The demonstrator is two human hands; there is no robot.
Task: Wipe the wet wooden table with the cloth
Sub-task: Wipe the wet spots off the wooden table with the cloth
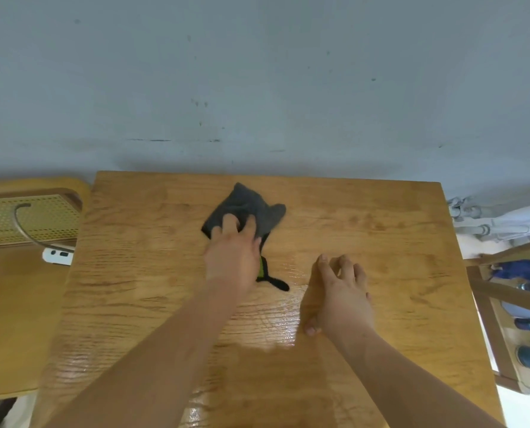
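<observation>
Chair, left edge of frame: a wooden chair (29, 217) with a woven back stands just beside the table, out of the wiping path.
Table, centre of frame: the wooden table (127, 288) has its far edge against a grey wall.
Left hand, centre: the left hand (233, 261) lies on the cloth with fingers spread and pressing down, probably to keep the fabric flat against the wood while it slides.
Cloth, upper centre: the dark grey cloth (251, 205) is bunched under those fingers, near the table's far edge; a green-edged corner trails behind the palm.
Wet sheen, lower centre: a glossy wet patch (276, 322) lies nearer the person, seemingly not yet wiped.
Right hand, right of centre: the right hand (344, 298) holds nothing, fingers loosely bent with tips on the wood, likely as a brace.
Shelf, right edge: a wooden shelf (486, 319) holds bottles.
</observation>
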